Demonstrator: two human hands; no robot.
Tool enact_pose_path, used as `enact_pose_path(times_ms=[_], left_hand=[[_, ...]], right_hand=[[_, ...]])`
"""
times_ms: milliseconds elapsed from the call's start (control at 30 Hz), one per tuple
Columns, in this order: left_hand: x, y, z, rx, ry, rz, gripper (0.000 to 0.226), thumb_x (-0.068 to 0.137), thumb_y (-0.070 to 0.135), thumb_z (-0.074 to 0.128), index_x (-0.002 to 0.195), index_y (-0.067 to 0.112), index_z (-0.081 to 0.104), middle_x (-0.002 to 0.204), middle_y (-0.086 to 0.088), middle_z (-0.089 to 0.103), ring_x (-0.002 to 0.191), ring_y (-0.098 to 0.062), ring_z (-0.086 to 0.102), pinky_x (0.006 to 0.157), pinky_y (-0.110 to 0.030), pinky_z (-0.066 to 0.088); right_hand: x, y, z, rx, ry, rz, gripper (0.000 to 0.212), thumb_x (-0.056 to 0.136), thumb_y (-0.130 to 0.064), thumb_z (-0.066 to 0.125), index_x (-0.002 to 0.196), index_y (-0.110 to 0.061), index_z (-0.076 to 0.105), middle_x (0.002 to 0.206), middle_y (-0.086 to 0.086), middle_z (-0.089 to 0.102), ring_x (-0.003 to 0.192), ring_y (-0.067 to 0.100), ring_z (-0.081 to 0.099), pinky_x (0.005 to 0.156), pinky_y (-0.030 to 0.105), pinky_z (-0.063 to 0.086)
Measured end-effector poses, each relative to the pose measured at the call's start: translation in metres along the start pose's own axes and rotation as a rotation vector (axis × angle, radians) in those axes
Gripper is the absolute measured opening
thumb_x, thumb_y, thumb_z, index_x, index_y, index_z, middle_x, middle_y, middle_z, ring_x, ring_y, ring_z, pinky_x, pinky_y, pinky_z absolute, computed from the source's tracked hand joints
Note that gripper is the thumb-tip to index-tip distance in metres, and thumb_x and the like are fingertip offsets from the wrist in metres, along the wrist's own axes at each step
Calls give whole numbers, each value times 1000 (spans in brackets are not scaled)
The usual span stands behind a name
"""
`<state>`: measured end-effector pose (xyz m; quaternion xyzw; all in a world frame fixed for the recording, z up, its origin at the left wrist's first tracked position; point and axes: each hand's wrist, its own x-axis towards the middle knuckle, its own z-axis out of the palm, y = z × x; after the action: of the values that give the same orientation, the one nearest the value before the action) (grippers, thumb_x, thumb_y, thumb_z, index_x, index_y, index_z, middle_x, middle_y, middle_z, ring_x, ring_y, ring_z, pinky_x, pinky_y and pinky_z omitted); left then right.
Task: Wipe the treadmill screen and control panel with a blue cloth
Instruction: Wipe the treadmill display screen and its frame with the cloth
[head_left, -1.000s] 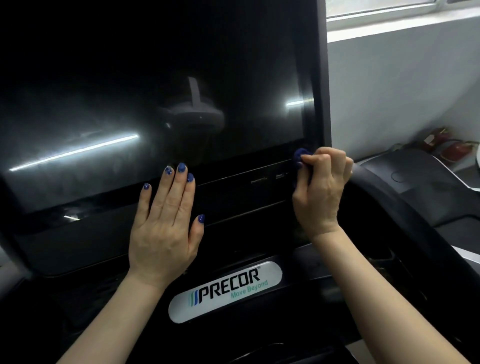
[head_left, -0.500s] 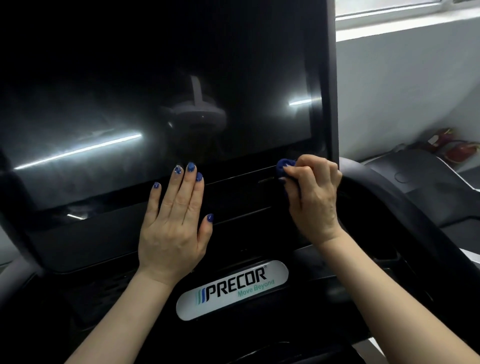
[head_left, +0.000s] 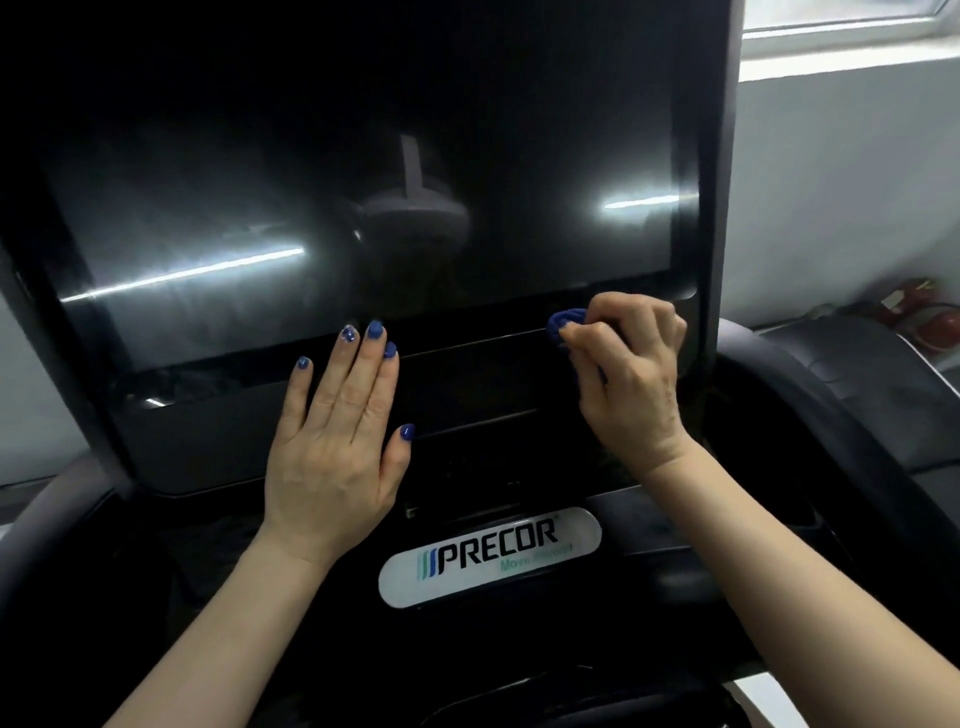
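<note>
The treadmill's large black screen (head_left: 322, 156) fills the upper view, dark and glossy with streaks of reflected light. Below it runs the black control panel (head_left: 467, 395). My left hand (head_left: 337, 436) lies flat on the panel with straight fingers, its fingertips at the screen's lower edge. My right hand (head_left: 628, 374) grips a bunched blue cloth (head_left: 563, 319) against the strip just under the screen, right of centre. Only a small tuft of the cloth shows past the fingers.
A white oval PRECOR badge (head_left: 488, 558) sits low on the console. A black curved handrail (head_left: 810, 395) runs down the right side. Beyond it are a white wall (head_left: 841, 197), a window sill and red items (head_left: 914, 306) in the corner.
My right hand has slid the cloth leftward along the strip under the screen, away from the right bezel. My left hand has stayed flat on the panel.
</note>
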<state>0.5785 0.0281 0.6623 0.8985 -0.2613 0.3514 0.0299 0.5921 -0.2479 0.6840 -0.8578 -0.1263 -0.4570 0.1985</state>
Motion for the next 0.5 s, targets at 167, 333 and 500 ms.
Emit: enact_pose_path(times_ms=[167,333,500], left_hand=[[-1,-2,2,17,15,14,57,105,27,41,153,-1,31,162,-16,27,152,-29,21,124,-49,14],[-1,-2,2,32,17,7,57,105,29,41,153,-1,32,161,-15,28,152,-28,21,125,-48,12],[0,-2,1,33,13,13,57,105,29,40,153,0,32,161,-16,28,152,-27,20,125,-46,10]], right_hand=[[4,6,-8,-1,-46,-23,12,92,-11,65,84,-10,73,99,8,65,96,24,50,85,38,33],[6,-21,5,26,-90,-97,17,95,-15,61,83,-11,72,100,5,66,98,22,51,89,35,31],[7,-6,-5,29,-53,-52,15,93,-13,63,81,-10,72,98,6,65,96,23,52,85,41,35]])
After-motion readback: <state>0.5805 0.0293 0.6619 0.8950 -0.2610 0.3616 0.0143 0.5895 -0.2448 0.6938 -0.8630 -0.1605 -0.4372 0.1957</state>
